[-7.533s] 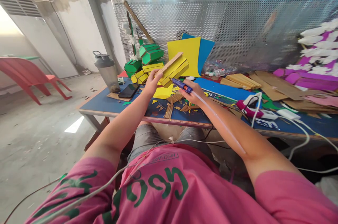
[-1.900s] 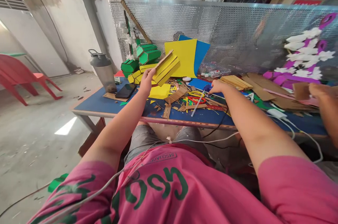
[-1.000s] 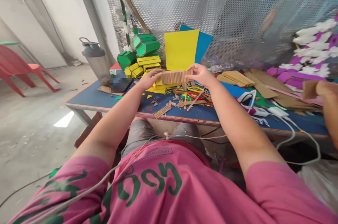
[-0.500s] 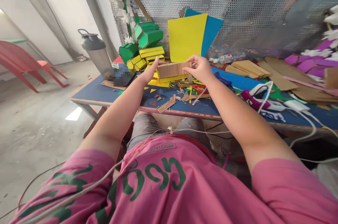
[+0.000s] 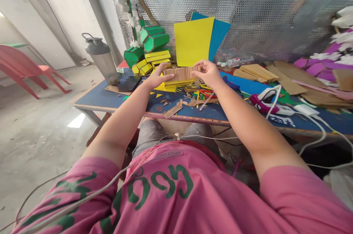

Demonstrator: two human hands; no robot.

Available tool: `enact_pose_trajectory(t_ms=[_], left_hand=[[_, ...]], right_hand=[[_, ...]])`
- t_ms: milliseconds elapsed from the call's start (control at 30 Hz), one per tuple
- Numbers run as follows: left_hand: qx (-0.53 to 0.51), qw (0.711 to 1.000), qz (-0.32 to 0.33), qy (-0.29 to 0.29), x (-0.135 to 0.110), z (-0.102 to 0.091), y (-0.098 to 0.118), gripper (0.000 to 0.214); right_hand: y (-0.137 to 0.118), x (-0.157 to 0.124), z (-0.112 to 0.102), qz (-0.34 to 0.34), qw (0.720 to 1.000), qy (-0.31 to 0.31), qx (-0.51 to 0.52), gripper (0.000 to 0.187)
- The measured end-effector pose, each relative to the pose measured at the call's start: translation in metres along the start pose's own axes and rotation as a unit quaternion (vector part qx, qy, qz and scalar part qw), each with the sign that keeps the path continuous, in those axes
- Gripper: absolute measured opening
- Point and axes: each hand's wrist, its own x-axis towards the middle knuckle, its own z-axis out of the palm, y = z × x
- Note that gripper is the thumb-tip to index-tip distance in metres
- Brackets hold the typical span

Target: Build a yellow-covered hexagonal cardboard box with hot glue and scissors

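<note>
A strip of corrugated cardboard [image 5: 182, 74], brown with ridges, is held up between both hands over the table. My left hand [image 5: 158, 76] grips its left end, thumb on the near face and fingers behind. At the right end my right hand [image 5: 208, 73] pinches it between thumb and fingers. Just below the strip is a yellow cardboard piece [image 5: 176, 85], partly hidden; whether the two touch I cannot tell. Cardboard scraps [image 5: 173, 110] and small yellow offcuts are strewn on the blue tabletop [image 5: 154, 107] near the hands.
Green boxes [image 5: 154, 38] and yellow boxes [image 5: 157, 57] are stacked behind my left hand. A tumbler [image 5: 100, 57] stands at the left. Yellow sheet [image 5: 193, 41] and blue sheet [image 5: 220, 37] lean on the perforated panel. Cardboard strips [image 5: 257, 72], a purple-white tool [image 5: 266, 101] and cables lie right.
My left thumb has come onto the strip's near face, where before the hand lay along its end. The strip has tilted slightly, and its ridged face shows more. The right hand keeps its pinch.
</note>
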Motion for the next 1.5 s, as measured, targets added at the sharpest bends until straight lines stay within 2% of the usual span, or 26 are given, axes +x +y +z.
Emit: enact_pose_trajectory(t_ms=[133,233,400,467,600,667,767,967,1067,1167,1267,1300,1367,1433,1500], left_hand=[[0.112,0.986,0.12,0.027,-0.006,-0.004,0.018,0.063],[0.145,0.976,0.163,0.016,-0.007,-0.005,0.023,0.047],[0.119,0.986,0.119,0.007,-0.003,0.002,0.013,0.047],[0.112,0.987,0.111,0.019,-0.002,0.005,0.008,0.048],[0.109,0.987,0.109,0.035,0.001,0.008,0.003,0.049],[0.106,0.988,0.109,0.037,0.002,0.008,0.001,0.051],[0.118,0.985,0.118,0.035,0.006,0.008,-0.003,0.056],[0.123,0.982,0.133,0.054,0.014,0.007,-0.012,0.053],[0.111,0.984,0.132,0.052,0.015,0.007,-0.014,0.052],[0.112,0.984,0.131,0.054,0.016,0.007,-0.014,0.054],[0.121,0.982,0.133,0.058,0.016,0.007,-0.014,0.057],[0.122,0.982,0.134,0.059,0.016,0.007,-0.015,0.056],[0.124,0.981,0.139,0.06,0.016,0.006,-0.017,0.054],[0.127,0.98,0.14,0.06,0.017,0.006,-0.019,0.052],[0.127,0.981,0.137,0.05,0.017,0.005,-0.019,0.049]], right_hand=[[-0.001,0.0,-0.001,-0.001,0.999,0.035,0.022,0.063],[-0.001,-0.001,0.0,0.003,0.999,0.037,0.003,0.065],[-0.005,-0.003,0.0,0.034,0.999,0.035,0.024,0.068],[-0.008,-0.006,-0.001,0.043,0.998,0.007,0.038,0.069],[-0.012,-0.01,-0.002,0.018,0.996,-0.064,0.061,0.073],[-0.014,-0.011,-0.001,0.006,0.996,-0.064,0.064,0.072],[-0.015,-0.011,-0.001,-0.007,0.998,-0.038,0.056,0.067],[-0.011,-0.009,-0.009,-0.045,0.997,0.043,-0.037,0.051],[-0.005,0.0,-0.024,-0.049,0.994,0.091,0.021,0.049],[0.006,0.012,-0.05,-0.035,0.977,0.19,0.086,0.055],[0.016,0.017,-0.071,-0.038,0.968,0.249,-0.018,0.071],[0.018,0.017,-0.073,-0.04,0.967,0.246,-0.054,0.078],[0.02,0.015,-0.066,-0.039,0.976,0.204,-0.065,0.077],[0.017,0.011,-0.046,-0.042,0.99,0.132,-0.029,0.07],[0.013,0.008,-0.023,-0.039,0.996,0.082,-0.017,0.072]])
